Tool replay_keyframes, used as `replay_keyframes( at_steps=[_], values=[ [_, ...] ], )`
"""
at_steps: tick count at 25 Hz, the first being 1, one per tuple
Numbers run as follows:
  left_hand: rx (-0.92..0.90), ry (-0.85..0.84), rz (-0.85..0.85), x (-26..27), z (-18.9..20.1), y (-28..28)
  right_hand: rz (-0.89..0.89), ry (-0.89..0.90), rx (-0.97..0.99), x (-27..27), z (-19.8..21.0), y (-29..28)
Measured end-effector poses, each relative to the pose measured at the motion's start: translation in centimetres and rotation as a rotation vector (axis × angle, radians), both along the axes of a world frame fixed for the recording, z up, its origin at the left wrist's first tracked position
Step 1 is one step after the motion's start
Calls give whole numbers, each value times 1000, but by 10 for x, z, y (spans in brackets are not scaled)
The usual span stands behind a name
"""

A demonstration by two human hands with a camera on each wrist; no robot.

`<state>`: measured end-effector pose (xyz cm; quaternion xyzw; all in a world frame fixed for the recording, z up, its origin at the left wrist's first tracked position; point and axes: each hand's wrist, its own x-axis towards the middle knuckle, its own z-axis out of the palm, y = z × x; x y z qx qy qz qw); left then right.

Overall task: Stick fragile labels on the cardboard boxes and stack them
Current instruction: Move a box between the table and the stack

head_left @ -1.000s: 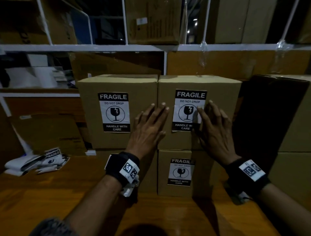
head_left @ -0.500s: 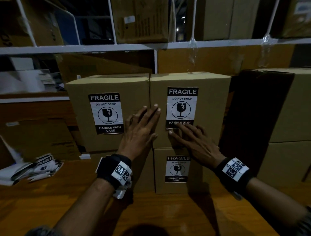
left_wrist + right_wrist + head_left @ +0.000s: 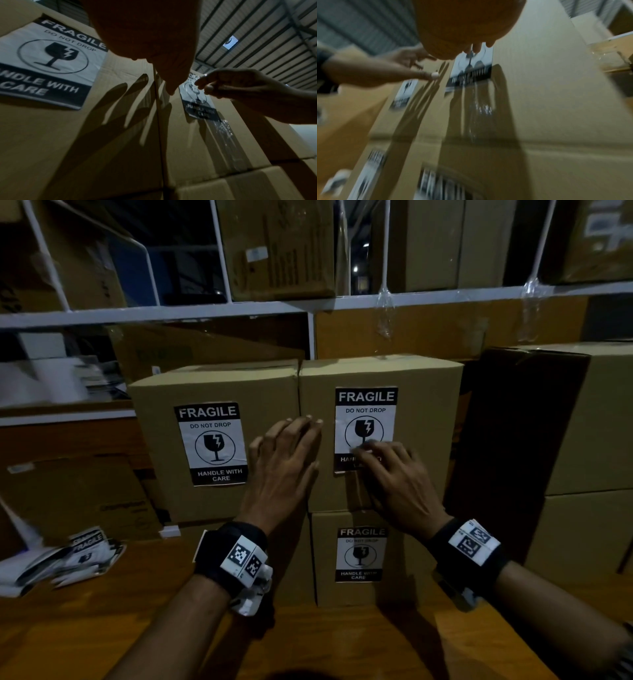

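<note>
So far we have three labelled boxes stacked at the back edge of the tabletop (image 3: 342, 645). From the left: spare labels (image 3: 85, 549) lie near the left edge; the upper left box (image 3: 274, 392) is labelled; our left hand (image 3: 284, 470) lies flat, fingers straight, steadying the seam; our right hand (image 3: 397, 477) presses flat fingers over the fragile label (image 3: 365, 412) on the upper right box (image 3: 428, 405). Smoothing looks nearly finished; whether more boxes remain we cannot tell.
</note>
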<state>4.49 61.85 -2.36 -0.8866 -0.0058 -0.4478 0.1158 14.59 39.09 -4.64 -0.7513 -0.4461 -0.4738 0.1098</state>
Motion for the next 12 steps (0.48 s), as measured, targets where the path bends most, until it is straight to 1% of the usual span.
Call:
replay_keyframes(
  at_steps=[3,6,9,12],
  values=[
    [68,-57,-14,10,29,-6,-7,15,287,3,43,12],
    [59,-88,4,19,57,-18,-119,126,505,7,74,24],
    [-20,-157,-56,26,84,-27,-232,155,574,7,80,37],
    [-60,-177,-130,32,99,-25,-233,165,586,8,63,42]
  ],
)
